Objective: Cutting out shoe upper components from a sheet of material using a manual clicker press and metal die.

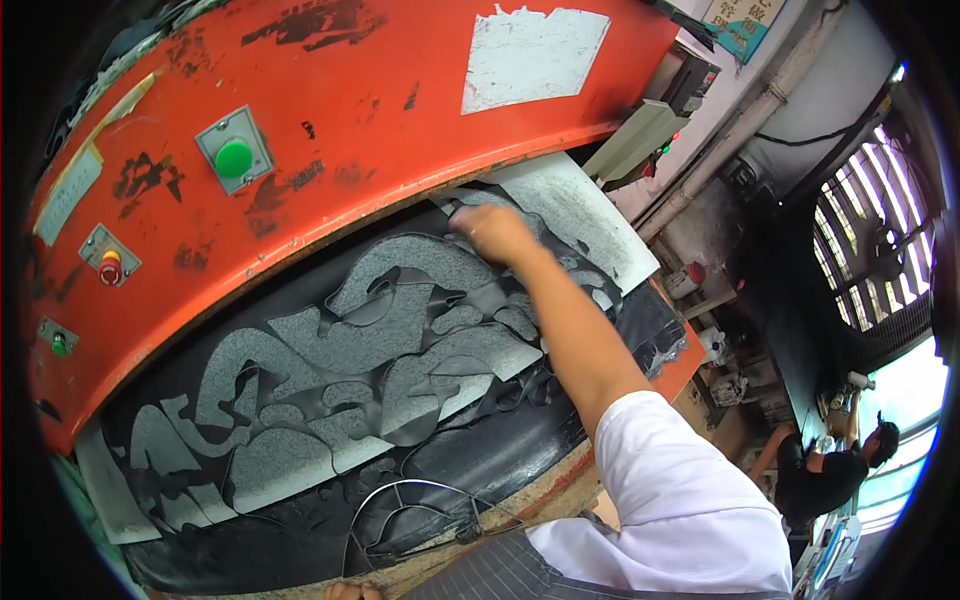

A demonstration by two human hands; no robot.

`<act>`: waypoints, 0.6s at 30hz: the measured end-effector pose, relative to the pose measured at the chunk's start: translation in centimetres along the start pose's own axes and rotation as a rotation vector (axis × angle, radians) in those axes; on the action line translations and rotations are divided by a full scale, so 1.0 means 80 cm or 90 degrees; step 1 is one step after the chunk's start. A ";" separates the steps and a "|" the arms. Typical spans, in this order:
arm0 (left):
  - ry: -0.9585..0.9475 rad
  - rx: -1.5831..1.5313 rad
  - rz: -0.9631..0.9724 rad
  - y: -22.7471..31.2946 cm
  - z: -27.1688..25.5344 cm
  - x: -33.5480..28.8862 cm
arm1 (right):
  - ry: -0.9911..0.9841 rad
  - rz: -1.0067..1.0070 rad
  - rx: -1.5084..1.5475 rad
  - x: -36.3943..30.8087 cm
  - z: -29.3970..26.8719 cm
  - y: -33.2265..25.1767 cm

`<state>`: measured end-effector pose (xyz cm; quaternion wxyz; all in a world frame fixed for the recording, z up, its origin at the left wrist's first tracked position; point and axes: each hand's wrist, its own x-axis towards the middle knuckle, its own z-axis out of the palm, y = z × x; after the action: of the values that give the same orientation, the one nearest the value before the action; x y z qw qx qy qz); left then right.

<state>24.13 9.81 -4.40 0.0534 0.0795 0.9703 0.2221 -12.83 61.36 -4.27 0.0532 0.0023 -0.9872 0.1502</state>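
My right hand reaches across to the far side of a pale cutting board, its fingers bent together at the dark cut material there. What lies between those fingertips, if anything, is too blurred to tell. Thin black sheet scrap with curved outlines is spread over the board, among grey speckled curved shapes. At the lower edge only a bit of my left hand shows, its fingers mostly cut off. Just above it rests a curved metal-strip cutting die with cross braces.
An orange-red press beam with a green button and a red knob spans just beyond the board. Black sheeting covers the near bed. A control box stands far right. Another person is at the right.
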 end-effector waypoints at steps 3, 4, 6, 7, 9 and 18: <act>0.014 0.037 0.116 0.031 -0.031 0.024 | 0.119 0.098 0.134 -0.009 -0.037 0.036; 0.014 0.036 0.114 0.028 -0.027 0.020 | 0.117 0.159 0.190 -0.010 -0.045 0.029; 0.006 0.063 0.093 0.016 -0.017 0.012 | 0.145 0.152 0.198 -0.013 -0.039 0.019; 0.008 0.061 0.092 0.012 -0.014 0.010 | 0.174 0.084 0.146 -0.017 -0.022 0.013; 0.067 0.024 0.113 0.009 -0.010 0.008 | 0.182 0.091 0.083 -0.021 0.017 0.012; 0.069 0.062 0.190 0.013 -0.021 0.010 | 0.234 0.047 0.129 -0.042 0.032 0.001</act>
<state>23.23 10.14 -2.54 -0.0363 0.2134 0.9588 0.1840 -9.78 60.63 -7.10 0.2261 -0.0559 -0.9403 0.2481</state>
